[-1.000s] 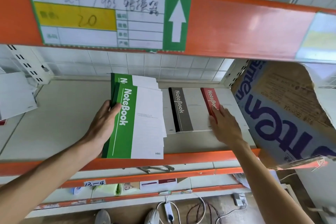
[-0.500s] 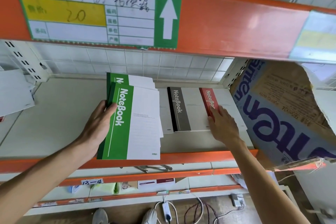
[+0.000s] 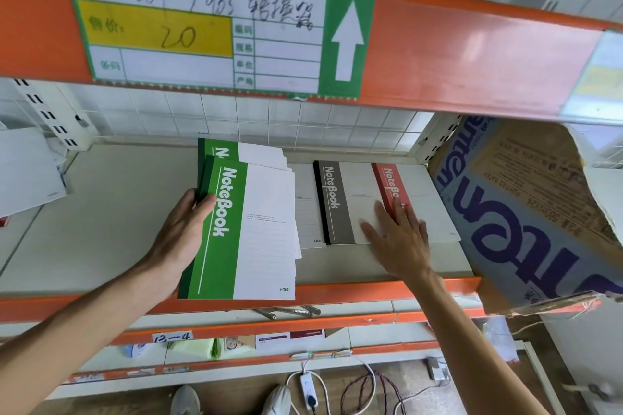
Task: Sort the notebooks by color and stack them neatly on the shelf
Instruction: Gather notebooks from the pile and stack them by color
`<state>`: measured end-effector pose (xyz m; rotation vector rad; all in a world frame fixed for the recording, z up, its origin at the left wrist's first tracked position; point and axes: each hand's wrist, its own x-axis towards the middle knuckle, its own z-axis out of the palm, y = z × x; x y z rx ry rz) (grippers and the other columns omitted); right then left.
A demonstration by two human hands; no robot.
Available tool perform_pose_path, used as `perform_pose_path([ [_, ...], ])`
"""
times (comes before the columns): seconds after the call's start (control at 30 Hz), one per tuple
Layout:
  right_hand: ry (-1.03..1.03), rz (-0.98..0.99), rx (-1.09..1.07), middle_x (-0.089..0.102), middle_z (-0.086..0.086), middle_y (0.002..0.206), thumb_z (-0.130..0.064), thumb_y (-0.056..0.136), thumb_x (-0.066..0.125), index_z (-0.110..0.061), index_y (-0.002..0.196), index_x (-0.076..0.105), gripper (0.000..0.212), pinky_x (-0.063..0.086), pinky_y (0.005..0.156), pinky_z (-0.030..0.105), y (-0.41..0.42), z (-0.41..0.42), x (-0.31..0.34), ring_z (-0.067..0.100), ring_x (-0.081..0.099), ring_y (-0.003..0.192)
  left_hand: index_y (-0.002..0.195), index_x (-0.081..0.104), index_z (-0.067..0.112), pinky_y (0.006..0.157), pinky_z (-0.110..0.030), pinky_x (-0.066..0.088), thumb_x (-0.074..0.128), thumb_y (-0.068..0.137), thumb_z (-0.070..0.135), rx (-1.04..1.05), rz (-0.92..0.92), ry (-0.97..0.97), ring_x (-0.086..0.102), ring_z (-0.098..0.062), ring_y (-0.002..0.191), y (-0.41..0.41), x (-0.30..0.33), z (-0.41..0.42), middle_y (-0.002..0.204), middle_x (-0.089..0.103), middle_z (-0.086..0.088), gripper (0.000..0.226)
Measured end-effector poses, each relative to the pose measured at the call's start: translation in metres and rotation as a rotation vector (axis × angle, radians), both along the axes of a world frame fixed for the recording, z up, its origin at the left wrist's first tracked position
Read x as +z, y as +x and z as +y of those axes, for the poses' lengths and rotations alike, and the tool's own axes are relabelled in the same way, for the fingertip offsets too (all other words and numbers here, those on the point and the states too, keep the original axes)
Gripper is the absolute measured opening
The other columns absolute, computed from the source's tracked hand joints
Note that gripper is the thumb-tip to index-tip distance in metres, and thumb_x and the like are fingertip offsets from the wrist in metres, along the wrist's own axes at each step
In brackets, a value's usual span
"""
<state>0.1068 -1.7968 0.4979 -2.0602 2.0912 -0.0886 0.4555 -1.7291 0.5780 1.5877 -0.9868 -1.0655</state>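
My left hand (image 3: 178,239) grips the left edge of a bundle of green-and-white notebooks (image 3: 256,232), held above the front of the white shelf (image 3: 111,212). A grey notebook (image 3: 337,202) lies flat on the shelf to the right of the bundle. Beside it lies a red notebook (image 3: 392,184). My right hand (image 3: 399,239) rests flat with fingers straight on the near end of the grey and red notebooks. A white cover shows between the green bundle and the grey notebook.
A torn cardboard box (image 3: 526,212) with blue lettering stands at the shelf's right end. An orange beam with a price label (image 3: 209,30) hangs overhead. White sheets (image 3: 27,172) lie at the far left. Lower shelves, cables and shoes show below.
My right hand has slid left from the red notebook's spine onto the grey notebook's cover. The green bundle in my left hand has barely moved.
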Motion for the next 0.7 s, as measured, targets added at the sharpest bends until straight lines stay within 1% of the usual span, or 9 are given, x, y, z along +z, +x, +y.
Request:
perform_pose_path([
  [0.23, 0.04, 0.017, -0.015, 0.004, 0.006, 0.168, -0.077, 0.093, 0.021, -0.044, 0.156, 0.018, 0.072, 0.003, 0.122, 0.058, 0.005, 0.002, 0.003, 0.027, -0.002, 0.155, 0.126, 0.055, 0.017, 0.078, -0.023, 0.043, 0.046, 0.101, 0.034, -0.008, 0.018, 0.014, 0.057, -0.024, 0.114, -0.004, 0.0, -0.001, 0.124, 0.062, -0.006, 0.031],
  [0.3, 0.031, 0.029, -0.012, 0.005, 0.005, 0.168, -0.08, 0.09, 0.018, -0.044, 0.156, 0.018, 0.075, 0.004, 0.121, 0.06, 0.008, 0.003, 0.004, 0.029, -0.001, 0.155, 0.126, 0.055, 0.016, 0.08, -0.026, 0.044, 0.046, 0.101, 0.034, -0.009, 0.012, 0.018, 0.057, -0.024, 0.115, -0.003, -0.001, -0.003, 0.124, 0.062, -0.006, 0.032],
  [0.4, 0.031, 0.046, -0.006, 0.004, 0.005, 0.168, -0.081, 0.086, 0.012, -0.044, 0.156, 0.016, 0.079, 0.003, 0.12, 0.061, 0.011, 0.004, 0.005, 0.03, -0.001, 0.155, 0.127, 0.055, 0.016, 0.092, -0.036, 0.044, 0.046, 0.101, 0.036, -0.02, -0.006, 0.035, 0.056, -0.027, 0.117, 0.0, -0.004, -0.006, 0.125, 0.061, -0.007, 0.034],
  [0.47, 0.033, 0.044, -0.007, 0.004, 0.005, 0.168, -0.081, 0.086, 0.011, -0.044, 0.156, 0.015, 0.079, 0.003, 0.121, 0.061, 0.011, 0.004, 0.006, 0.029, -0.001, 0.155, 0.127, 0.055, 0.016, 0.096, -0.039, 0.043, 0.047, 0.1, 0.038, -0.025, -0.008, 0.043, 0.056, -0.027, 0.118, 0.002, -0.005, -0.007, 0.125, 0.062, -0.007, 0.035],
  [0.6, -0.008, 0.037, -0.009, 0.008, 0.002, 0.168, -0.083, 0.086, 0.003, -0.039, 0.158, 0.013, 0.085, 0.004, 0.122, 0.061, 0.004, 0.003, 0.002, 0.026, 0.002, 0.155, 0.127, 0.055, 0.018, 0.096, -0.038, 0.043, 0.047, 0.1, 0.038, -0.023, -0.005, 0.051, 0.056, -0.025, 0.118, 0.002, -0.005, -0.007, 0.126, 0.061, -0.005, 0.035],
  [0.7, 0.021, 0.048, -0.029, 0.004, 0.003, 0.169, -0.08, 0.09, 0.009, -0.039, 0.158, 0.012, 0.08, 0.003, 0.121, 0.06, 0.0, 0.001, 0.002, 0.026, 0.0, 0.155, 0.127, 0.055, 0.019, 0.094, -0.038, 0.043, 0.047, 0.1, 0.039, -0.022, -0.01, 0.052, 0.057, -0.024, 0.117, 0.004, -0.004, -0.006, 0.125, 0.062, -0.004, 0.034],
])
